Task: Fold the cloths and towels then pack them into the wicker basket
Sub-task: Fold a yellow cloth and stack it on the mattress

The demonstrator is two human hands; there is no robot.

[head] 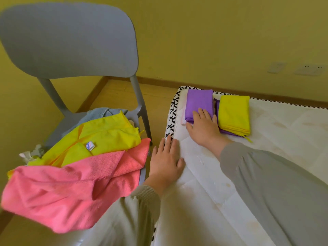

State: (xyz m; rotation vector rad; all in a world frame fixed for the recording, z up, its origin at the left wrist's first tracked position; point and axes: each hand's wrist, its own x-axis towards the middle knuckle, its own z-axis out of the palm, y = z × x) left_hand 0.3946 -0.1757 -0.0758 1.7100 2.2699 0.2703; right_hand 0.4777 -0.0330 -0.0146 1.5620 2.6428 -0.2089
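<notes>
Straight and slightly spread, the fingers of my right hand (204,126) press the folded purple cloth (198,101) at the mattress (275,139) corner, beside a folded yellow cloth (233,113). My left hand (166,161) lies flat on the mattress edge, near a pink cloth (71,189) on the chair (71,41).

A purple cloth (198,103) lies under the right hand (204,127), with a yellow cloth (234,114) just right of it. Left of the left hand (166,161), a pink cloth (71,190) and a yellow towel (108,135) lie on a grey chair (71,41). The mattress (266,132) is white with black-crossed edging.
</notes>
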